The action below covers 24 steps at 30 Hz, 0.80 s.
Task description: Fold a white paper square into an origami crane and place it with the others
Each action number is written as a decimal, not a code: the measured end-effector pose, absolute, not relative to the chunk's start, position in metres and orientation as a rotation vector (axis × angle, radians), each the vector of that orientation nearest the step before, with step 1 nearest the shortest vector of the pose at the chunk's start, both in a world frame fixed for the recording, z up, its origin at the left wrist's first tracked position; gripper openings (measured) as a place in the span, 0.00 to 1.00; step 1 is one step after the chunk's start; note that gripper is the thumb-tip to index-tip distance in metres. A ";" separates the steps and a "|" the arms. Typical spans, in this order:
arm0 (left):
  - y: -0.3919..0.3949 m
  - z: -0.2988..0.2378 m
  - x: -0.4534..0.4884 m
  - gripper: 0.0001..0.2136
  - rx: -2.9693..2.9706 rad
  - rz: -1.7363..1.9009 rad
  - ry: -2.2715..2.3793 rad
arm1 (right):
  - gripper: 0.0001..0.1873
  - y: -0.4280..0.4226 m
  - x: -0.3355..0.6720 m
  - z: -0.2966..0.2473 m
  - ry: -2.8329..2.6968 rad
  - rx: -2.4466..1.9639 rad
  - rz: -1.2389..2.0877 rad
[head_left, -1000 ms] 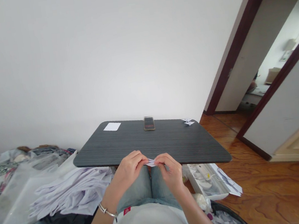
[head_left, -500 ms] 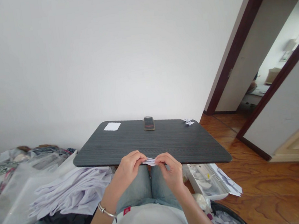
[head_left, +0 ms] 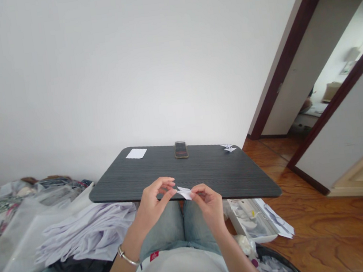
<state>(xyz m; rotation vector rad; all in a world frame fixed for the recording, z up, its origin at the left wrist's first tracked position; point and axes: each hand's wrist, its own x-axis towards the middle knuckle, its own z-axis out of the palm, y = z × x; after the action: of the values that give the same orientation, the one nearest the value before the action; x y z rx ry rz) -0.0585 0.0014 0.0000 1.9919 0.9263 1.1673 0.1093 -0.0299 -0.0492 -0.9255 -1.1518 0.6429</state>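
A small piece of folded white paper (head_left: 184, 193) is held over the front edge of the dark table (head_left: 159, 170). My right hand (head_left: 209, 201) pinches its right end between thumb and fingers. At the paper's pointed left end is my left hand (head_left: 155, 200), its thumb and fingers spread apart. The left thumb tip lies close to the point; whether it touches I cannot tell. A white paper sheet (head_left: 136, 153) lies flat at the table's back left. Folded white paper figures (head_left: 229, 148) with pointed tips stand at the back right.
A small dark framed object (head_left: 180, 150) stands at the table's back edge against the wall. Piled white cloth (head_left: 90, 230) lies left of my legs. To the right are an open white box (head_left: 251, 220) and a black-rimmed container (head_left: 279, 270) of paper scraps.
My left hand has loosened its pinch, and its fingers have spread away from the paper. The paper has tilted and shows more of its folded shape, still in my right hand.
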 end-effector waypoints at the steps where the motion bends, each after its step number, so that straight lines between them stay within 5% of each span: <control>1: 0.001 0.000 -0.056 0.13 1.918 1.147 0.900 | 0.03 -0.030 0.108 -0.048 -1.105 -0.910 0.692; 24: -0.015 -0.005 -0.026 0.11 1.484 1.185 0.769 | 0.10 -0.038 0.101 -0.039 -0.925 -0.768 0.941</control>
<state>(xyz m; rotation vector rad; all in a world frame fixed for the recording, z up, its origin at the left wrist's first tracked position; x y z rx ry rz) -0.0263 -0.0147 -0.0048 1.4837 0.7690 1.1851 0.1009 -0.0384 -0.0393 -0.7678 -0.9249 0.9415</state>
